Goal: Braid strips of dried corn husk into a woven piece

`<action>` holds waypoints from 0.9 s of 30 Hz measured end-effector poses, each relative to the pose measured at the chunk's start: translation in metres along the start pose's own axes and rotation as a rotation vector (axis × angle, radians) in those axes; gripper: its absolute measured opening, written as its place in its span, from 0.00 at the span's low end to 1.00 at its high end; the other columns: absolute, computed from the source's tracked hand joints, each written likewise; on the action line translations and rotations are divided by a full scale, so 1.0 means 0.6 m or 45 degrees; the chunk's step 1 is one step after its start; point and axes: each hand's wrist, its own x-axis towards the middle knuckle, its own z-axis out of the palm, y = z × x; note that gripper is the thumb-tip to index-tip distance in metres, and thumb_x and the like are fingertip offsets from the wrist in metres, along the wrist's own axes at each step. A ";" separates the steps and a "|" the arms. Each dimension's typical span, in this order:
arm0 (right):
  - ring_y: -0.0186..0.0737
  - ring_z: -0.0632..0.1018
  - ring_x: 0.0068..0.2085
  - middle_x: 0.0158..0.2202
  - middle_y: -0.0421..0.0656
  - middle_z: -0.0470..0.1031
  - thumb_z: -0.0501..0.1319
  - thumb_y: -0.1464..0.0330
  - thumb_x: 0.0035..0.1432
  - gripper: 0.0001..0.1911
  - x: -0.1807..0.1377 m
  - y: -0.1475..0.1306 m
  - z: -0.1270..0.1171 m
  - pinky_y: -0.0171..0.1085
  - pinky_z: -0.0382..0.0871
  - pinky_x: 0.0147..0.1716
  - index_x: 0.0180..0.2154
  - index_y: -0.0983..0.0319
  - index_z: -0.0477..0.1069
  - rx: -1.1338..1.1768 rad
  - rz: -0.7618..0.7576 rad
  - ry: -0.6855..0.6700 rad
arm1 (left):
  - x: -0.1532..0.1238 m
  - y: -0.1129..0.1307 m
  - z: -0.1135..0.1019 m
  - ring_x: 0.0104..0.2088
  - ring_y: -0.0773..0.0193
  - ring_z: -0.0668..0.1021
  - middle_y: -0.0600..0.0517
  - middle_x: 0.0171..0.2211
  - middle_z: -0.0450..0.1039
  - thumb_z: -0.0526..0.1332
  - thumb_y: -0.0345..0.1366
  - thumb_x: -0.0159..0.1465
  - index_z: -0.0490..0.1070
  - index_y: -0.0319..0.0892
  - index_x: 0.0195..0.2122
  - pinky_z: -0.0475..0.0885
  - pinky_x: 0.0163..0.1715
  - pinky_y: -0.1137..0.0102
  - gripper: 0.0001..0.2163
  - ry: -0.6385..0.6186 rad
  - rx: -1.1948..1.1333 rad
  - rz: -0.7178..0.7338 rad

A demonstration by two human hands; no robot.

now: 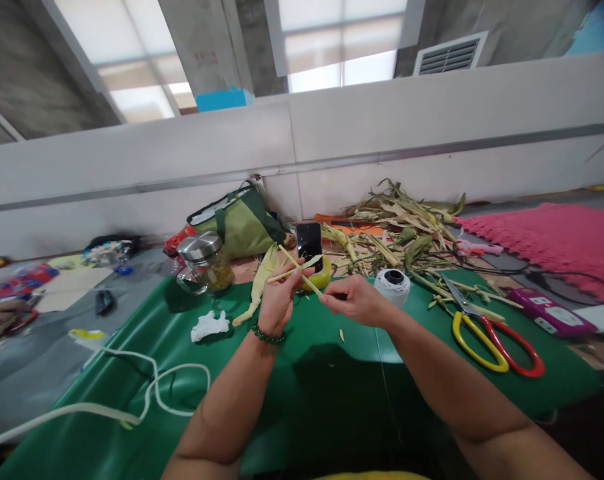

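My left hand [277, 301], with a green bead bracelet [269, 335] at its wrist, pinches pale corn husk strips [287, 255] that cross each other above the green mat. The fingers of my right hand [357, 300] are closed on the lower right end of one strip. Behind the hands, a phone [309, 239] stands upright by a yellow round object [319, 275], partly covered by the strips. A whole corn husk [263, 277] lies just left of my left hand. To the right of my right hand is a white spool of thread [392, 287].
Large scissors [482, 327] with yellow and red handles lie at right, beside a purple box [552, 312]. Dried husks [402, 217] are heaped at the back. A glass jar [202, 260], a green bag [247, 223], crumpled tissue [210, 327] and white cord [155, 380] are at left. Another person's hand [5, 317] shows far left.
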 end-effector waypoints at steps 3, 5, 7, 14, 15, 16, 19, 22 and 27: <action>0.30 0.67 0.21 0.19 0.39 0.70 0.58 0.61 0.59 0.19 0.008 0.007 -0.003 0.31 0.56 0.22 0.20 0.63 0.68 0.065 0.129 -0.003 | -0.006 0.004 0.001 0.31 0.62 0.82 0.49 0.29 0.81 0.74 0.37 0.46 0.77 0.39 0.39 0.74 0.33 0.72 0.18 -0.037 -0.006 -0.044; 0.31 0.69 0.23 0.20 0.39 0.71 0.59 0.55 0.58 0.19 0.016 0.011 0.000 0.31 0.59 0.23 0.24 0.63 0.69 0.185 0.208 0.091 | -0.013 0.009 0.005 0.30 0.63 0.81 0.50 0.29 0.81 0.73 0.36 0.46 0.77 0.39 0.41 0.74 0.31 0.72 0.19 -0.087 0.024 -0.082; 0.31 0.70 0.24 0.21 0.39 0.71 0.59 0.50 0.56 0.22 0.024 0.013 0.004 0.31 0.61 0.23 0.28 0.63 0.70 0.383 0.235 0.199 | -0.021 0.013 0.010 0.28 0.64 0.80 0.50 0.28 0.80 0.74 0.35 0.46 0.77 0.39 0.40 0.74 0.31 0.72 0.20 -0.159 0.080 -0.104; 0.28 0.65 0.19 0.15 0.37 0.65 0.61 0.47 0.53 0.26 0.023 0.009 0.012 0.31 0.58 0.19 0.19 0.62 0.67 0.560 0.156 0.323 | -0.035 0.018 0.025 0.25 0.66 0.77 0.50 0.24 0.77 0.73 0.39 0.47 0.78 0.36 0.31 0.73 0.28 0.73 0.14 -0.285 0.306 -0.083; 0.28 0.65 0.19 0.15 0.37 0.65 0.60 0.48 0.54 0.26 0.020 0.007 0.013 0.31 0.57 0.20 0.19 0.63 0.67 0.496 0.127 0.373 | -0.035 0.018 0.026 0.24 0.66 0.76 0.50 0.22 0.76 0.73 0.39 0.47 0.77 0.37 0.29 0.73 0.28 0.72 0.13 -0.265 0.349 -0.058; 0.29 0.65 0.19 0.15 0.37 0.66 0.60 0.49 0.55 0.26 0.018 0.005 0.015 0.31 0.57 0.20 0.18 0.63 0.68 0.427 0.098 0.431 | -0.035 0.019 0.026 0.23 0.67 0.76 0.51 0.21 0.75 0.72 0.40 0.48 0.77 0.37 0.28 0.72 0.27 0.72 0.12 -0.246 0.386 -0.035; 0.29 0.65 0.19 0.16 0.38 0.67 0.59 0.52 0.57 0.24 0.012 0.002 0.016 0.32 0.57 0.21 0.19 0.63 0.69 0.283 0.046 0.532 | -0.034 0.024 0.023 0.22 0.68 0.74 0.53 0.19 0.73 0.71 0.40 0.49 0.76 0.37 0.27 0.71 0.26 0.73 0.11 -0.237 0.445 -0.004; 0.29 0.65 0.20 0.16 0.38 0.66 0.58 0.53 0.59 0.25 0.012 0.005 0.007 0.32 0.56 0.21 0.17 0.62 0.67 0.213 0.041 0.462 | -0.031 0.028 0.017 0.21 0.68 0.74 0.52 0.19 0.72 0.71 0.41 0.49 0.75 0.38 0.27 0.70 0.25 0.73 0.12 -0.294 0.439 -0.088; 0.30 0.63 0.23 0.20 0.37 0.65 0.55 0.53 0.61 0.23 0.013 0.013 -0.020 0.32 0.55 0.24 0.23 0.62 0.68 0.047 0.071 0.549 | -0.027 0.026 0.010 0.21 0.66 0.75 0.50 0.19 0.73 0.67 0.51 0.51 0.77 0.37 0.31 0.70 0.23 0.73 0.19 -0.333 0.352 -0.242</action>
